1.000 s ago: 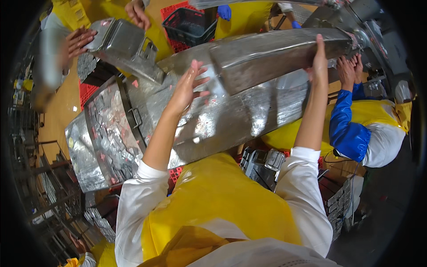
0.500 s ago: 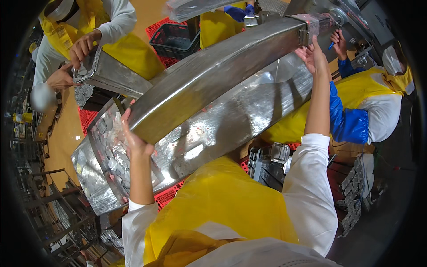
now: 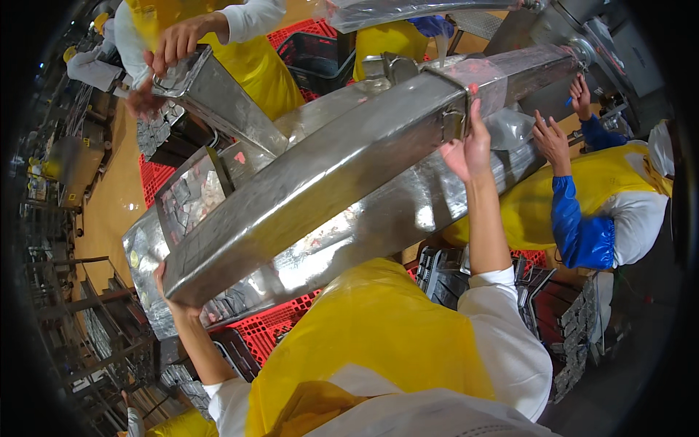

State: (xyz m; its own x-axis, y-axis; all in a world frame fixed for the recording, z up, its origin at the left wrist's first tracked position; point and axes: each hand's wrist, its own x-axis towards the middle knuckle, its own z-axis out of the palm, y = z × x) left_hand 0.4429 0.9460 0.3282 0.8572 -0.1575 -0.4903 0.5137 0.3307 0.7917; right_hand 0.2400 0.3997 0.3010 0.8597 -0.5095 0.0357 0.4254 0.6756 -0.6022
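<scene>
Steel mould (image 3: 313, 182) swung lower — left hand (image 3: 171, 295) half-hidden

Long metal mould (image 3: 320, 182): silver-grey, shiny. Apron (image 3: 364, 342): yellow. Sleeves (image 3: 510, 349): white. Crates (image 3: 269, 324): red, grid pattern. Co-worker's sleeve cover (image 3: 579, 226): blue. Floor (image 3: 109, 211): orange-tan. Basket (image 3: 320, 51): black.

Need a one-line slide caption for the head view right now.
Person in yellow apron holds a long steel mould, left hand at its near end, right hand by its latch.
</scene>
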